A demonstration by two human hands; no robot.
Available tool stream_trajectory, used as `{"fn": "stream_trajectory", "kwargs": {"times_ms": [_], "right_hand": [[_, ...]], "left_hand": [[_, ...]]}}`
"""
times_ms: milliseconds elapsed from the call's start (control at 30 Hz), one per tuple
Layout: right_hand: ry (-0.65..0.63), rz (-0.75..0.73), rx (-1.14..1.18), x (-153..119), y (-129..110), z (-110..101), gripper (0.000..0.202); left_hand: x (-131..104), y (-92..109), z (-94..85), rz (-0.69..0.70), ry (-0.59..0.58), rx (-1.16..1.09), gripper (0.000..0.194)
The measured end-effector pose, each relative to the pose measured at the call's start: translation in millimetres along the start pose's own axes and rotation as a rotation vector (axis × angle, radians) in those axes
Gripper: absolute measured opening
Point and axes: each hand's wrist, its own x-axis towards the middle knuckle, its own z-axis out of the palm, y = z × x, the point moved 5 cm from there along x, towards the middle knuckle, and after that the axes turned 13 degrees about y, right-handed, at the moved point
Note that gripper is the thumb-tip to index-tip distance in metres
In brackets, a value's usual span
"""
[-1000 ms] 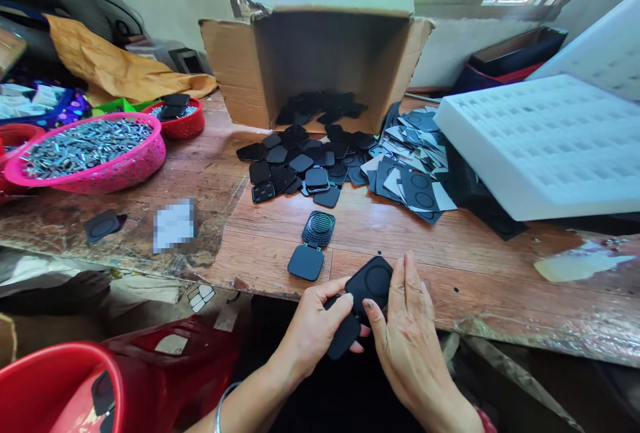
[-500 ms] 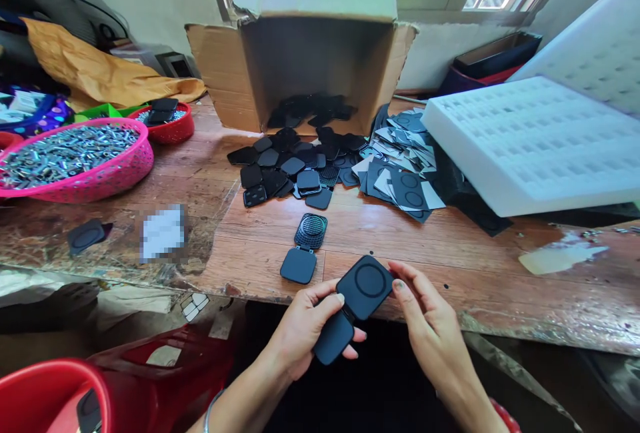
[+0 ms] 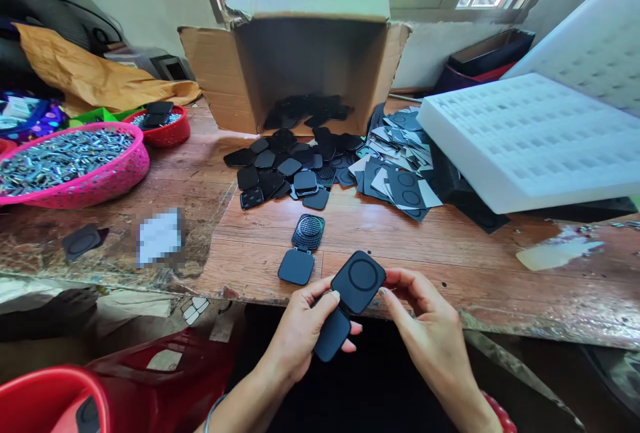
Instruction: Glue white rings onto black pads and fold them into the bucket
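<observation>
A black hinged two-panel piece (image 3: 358, 282) is unfolded over the table's front edge; a ring shows on its upper panel. My left hand (image 3: 310, 326) grips it around the hinge, thumb on top and fingertips showing beyond the lower panel. At the upper panel's right edge, my right hand (image 3: 425, 309) has its fingertips and thumb at the corner, seemingly pinching it. Just behind lies another opened piece (image 3: 296, 267) with a ribbed upper half. Farther back, a pile of black square pieces (image 3: 290, 166) spills from a cardboard box (image 3: 215, 76).
Dark and white sheets (image 3: 407, 187) lie right of the pile, beside a white foam tray (image 3: 530, 146). A pink basket (image 3: 113, 179) of metal parts and a red basket (image 3: 173, 134) stand left. A red container (image 3: 55, 379) is at lower left.
The right fingers have come in closer around the upper panel's corner. The view has shifted slightly, and the held piece sits a little farther left.
</observation>
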Motion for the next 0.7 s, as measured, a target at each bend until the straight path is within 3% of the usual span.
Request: {"fn": "stream_trajectory", "kwargs": {"times_ms": [333, 500, 600, 700], "right_hand": [[0.030, 0.093, 0.111, -7.6, 1.3, 5.7, 0.025], [-0.035, 0.194, 0.186, -12.8, 5.7, 12.1, 0.032], [-0.029, 0.095, 0.114, -12.3, 1.7, 10.9, 0.028], [0.044, -0.127, -0.007, -8.1, -10.1, 6.6, 0.023]], "left_hand": [[0.0, 2.3, -3.0, 0.182, 0.100, 0.069, 0.055], [0.8, 4.5, -4.5, 0.192, 0.144, 0.058, 0.061], [1.9, 3.9, -5.7, 0.180, 0.145, 0.044, 0.063], [1.7, 3.0, -5.6, 0.172, 0.129, 0.052, 0.062]]}}
